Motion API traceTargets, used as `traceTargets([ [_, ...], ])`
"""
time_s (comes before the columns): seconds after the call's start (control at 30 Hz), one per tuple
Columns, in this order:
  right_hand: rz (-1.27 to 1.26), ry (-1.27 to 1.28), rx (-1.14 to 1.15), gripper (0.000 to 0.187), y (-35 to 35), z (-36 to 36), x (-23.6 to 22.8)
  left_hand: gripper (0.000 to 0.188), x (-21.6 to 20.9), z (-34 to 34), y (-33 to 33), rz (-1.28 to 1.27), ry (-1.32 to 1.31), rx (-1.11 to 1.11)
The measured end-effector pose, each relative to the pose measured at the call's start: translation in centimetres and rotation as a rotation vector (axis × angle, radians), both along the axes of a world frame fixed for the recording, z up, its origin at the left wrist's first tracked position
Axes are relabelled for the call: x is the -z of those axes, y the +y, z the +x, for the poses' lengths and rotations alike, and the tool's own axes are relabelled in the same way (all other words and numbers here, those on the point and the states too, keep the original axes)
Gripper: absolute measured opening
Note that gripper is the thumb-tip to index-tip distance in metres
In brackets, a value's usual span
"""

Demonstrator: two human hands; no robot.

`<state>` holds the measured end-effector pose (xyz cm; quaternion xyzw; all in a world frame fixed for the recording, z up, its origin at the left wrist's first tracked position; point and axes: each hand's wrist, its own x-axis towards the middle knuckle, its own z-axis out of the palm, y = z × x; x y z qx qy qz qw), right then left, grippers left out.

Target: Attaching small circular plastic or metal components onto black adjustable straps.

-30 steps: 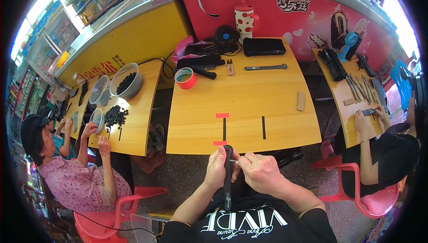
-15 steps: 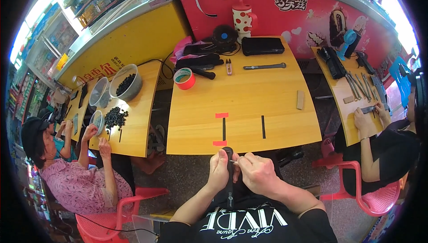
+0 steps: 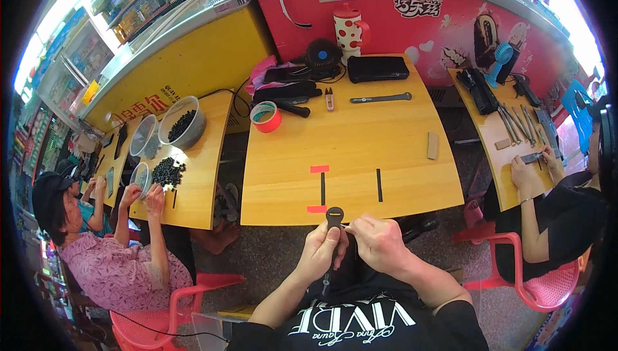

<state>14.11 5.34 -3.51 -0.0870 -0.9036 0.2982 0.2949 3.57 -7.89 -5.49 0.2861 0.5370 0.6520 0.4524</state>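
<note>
Just off the table's near edge, my left hand [image 3: 322, 250] grips a dark grey strap [image 3: 335, 216] with a rounded, slotted upper end; its lower part hangs toward my lap. My right hand [image 3: 378, 243] is closed in a pinch right beside the strap. Between its fingertips something thin and light points at the strap, too small to name. A similar dark strap [image 3: 381, 98] lies flat at the far side of the wooden table [image 3: 296, 151]. Closer to me, black strips [image 3: 322, 189] and red tape pieces [image 3: 319, 169] are on the tabletop.
A red tape roll [image 3: 266, 117], small snips [image 3: 329, 100], black case [image 3: 378, 68], fan [image 3: 323, 55] and spotted tumbler [image 3: 349, 32] stand at the back. A tan strip [image 3: 432, 146] lies right. Left, a person [image 3: 116, 241] works by bowls [image 3: 182, 124]; another sits right [image 3: 547, 222].
My left hand has slid lower on the strap, so its slotted end shows fully and now faces up. My right hand stays pinched beside it. The person on the left brought their hands closer together.
</note>
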Motion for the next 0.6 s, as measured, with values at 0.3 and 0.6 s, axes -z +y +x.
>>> traceTargets([
  [0.3, -0.155, 0.087, -0.025, 0.008, -0.4, -0.4, 0.9, 0.032, 0.3, 1.1, 0.2, -0.020, 0.357, -0.169],
  [0.6, -0.270, 0.200, -0.034, 0.008, -0.9, -0.5, 1.3, 0.038, 0.8, 1.6, 0.2, 0.085, 0.187, -0.141],
])
